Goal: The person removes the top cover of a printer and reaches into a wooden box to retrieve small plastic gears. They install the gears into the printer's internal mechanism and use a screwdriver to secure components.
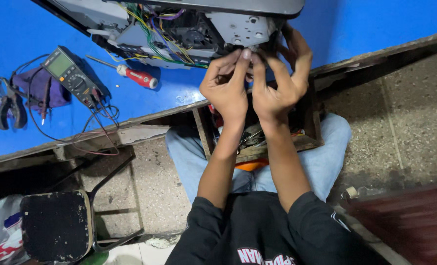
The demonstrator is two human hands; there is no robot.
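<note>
An opened grey electronic device (179, 22) with bundles of coloured wires lies on the blue workbench (27, 29) at the top. Both hands are raised to its near edge. My left hand (225, 86) pinches something small at the edge of the chassis with fingertips together. My right hand (280, 78) curls beside it, fingers touching the same spot; what they grip is hidden by the fingers. Below the hands an open wooden drawer (307, 140) holds small tools and parts.
A red-handled screwdriver (139, 76) lies left of the device. A multimeter (71, 74) with leads, pliers (9, 105) and a purple cloth (39, 83) are at the left. A worn black stool (56, 225) stands on the speckled floor at bottom left.
</note>
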